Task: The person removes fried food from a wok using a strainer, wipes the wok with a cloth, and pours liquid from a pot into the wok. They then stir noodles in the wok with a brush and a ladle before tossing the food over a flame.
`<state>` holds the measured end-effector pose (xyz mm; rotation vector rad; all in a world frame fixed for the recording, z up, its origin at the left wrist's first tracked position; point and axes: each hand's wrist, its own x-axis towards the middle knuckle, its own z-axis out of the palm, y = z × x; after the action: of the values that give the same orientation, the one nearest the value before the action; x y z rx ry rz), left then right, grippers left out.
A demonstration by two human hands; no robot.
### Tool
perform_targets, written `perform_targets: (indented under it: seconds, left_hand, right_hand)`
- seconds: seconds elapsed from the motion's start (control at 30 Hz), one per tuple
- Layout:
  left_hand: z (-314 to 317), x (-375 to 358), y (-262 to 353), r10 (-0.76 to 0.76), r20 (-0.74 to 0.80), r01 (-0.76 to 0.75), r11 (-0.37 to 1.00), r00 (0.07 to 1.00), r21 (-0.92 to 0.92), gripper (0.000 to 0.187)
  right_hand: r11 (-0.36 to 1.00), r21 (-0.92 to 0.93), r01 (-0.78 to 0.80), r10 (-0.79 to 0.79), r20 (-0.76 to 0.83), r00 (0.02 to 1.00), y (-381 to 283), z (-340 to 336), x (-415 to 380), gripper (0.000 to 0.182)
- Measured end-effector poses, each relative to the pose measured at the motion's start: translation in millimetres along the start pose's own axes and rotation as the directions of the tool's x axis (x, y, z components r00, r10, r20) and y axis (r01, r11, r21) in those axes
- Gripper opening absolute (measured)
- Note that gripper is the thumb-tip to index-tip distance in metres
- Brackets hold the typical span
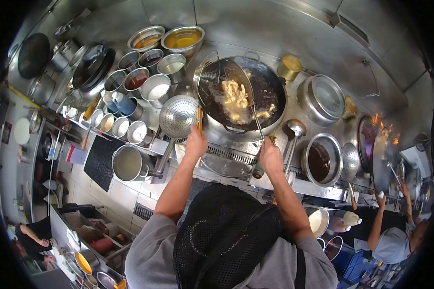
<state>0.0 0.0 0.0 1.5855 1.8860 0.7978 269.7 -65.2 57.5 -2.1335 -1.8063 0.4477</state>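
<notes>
My left hand is closed around the wooden handle of a wire strainer, whose mesh hangs over the left side of a large wok. My right hand grips the handle of a metal skimmer; its long shaft reaches into the wok and its bowl tilts over the middle. Pale, battered-looking food pieces lie between the two tools, with a few more in the dark liquid around them. Near my left hand rests a perforated ladle. A solid ladle lies right of the wok.
Metal pots of sauces and powders crowd the left counter, with two bowls of yellow liquid behind. On the right stand a lidded pot and a bowl of brown sauce. A co-worker handles a flaming wok farther right.
</notes>
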Motion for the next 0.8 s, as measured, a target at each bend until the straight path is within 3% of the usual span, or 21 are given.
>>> perform_targets:
  seconds: [0.07,0.17,0.3,0.37,0.5,0.57,0.63,0.7,0.73,0.8]
  left_hand:
    - [1,2,1,0.030,-0.021,-0.029,0.999,0.999,0.035,0.030]
    - [12,5,5,0.005,0.009,-0.006,0.999,1.000,0.051,0.032]
    - [12,19,4,-0.003,0.017,0.001,0.997,1.000,0.076,0.032]
    - [10,20,1,0.012,0.040,-0.015,0.998,0.999,0.068,0.034]
    - [10,11,-2,0.021,0.054,-0.026,0.994,0.998,0.108,0.032]
    - [3,4,11,-0.177,0.306,0.233,0.959,0.935,-0.159,0.028]
    - [0,-4,25,-0.199,0.336,0.275,0.941,0.921,-0.195,0.026]
    - [5,-8,31,-0.221,0.366,0.317,0.921,0.904,-0.227,0.024]
    - [9,-9,32,-0.230,0.393,0.350,0.898,0.890,-0.267,0.025]
    - [18,-10,34,-0.230,0.422,0.376,0.876,0.877,-0.302,0.027]
  right_hand:
    - [1.000,-0.009,0.014,-0.015,-0.015,1.000,-2,-6,0,0.030]
    - [0.999,-0.031,0.020,-0.021,-0.043,0.999,12,-14,6,0.022]
    - [0.998,-0.050,-0.024,0.020,-0.075,0.997,30,-36,22,0.022]
    - [0.994,-0.087,-0.062,0.047,-0.165,0.985,46,-44,24,0.024]
    - [0.995,-0.060,-0.078,0.068,-0.151,0.986,90,-49,17,0.023]
    - [0.985,0.162,-0.068,0.078,-0.054,0.996,107,-41,6,0.022]
    - [0.959,0.265,-0.105,0.110,-0.004,0.994,90,-33,-10,0.024]
    - [0.846,0.464,-0.262,0.216,0.151,0.965,71,-25,-21,0.024]
    - [0.845,0.466,-0.262,0.218,0.148,0.965,64,-19,-22,0.024]
    - [0.658,0.652,-0.377,0.232,0.300,0.925,54,-4,-21,0.024]
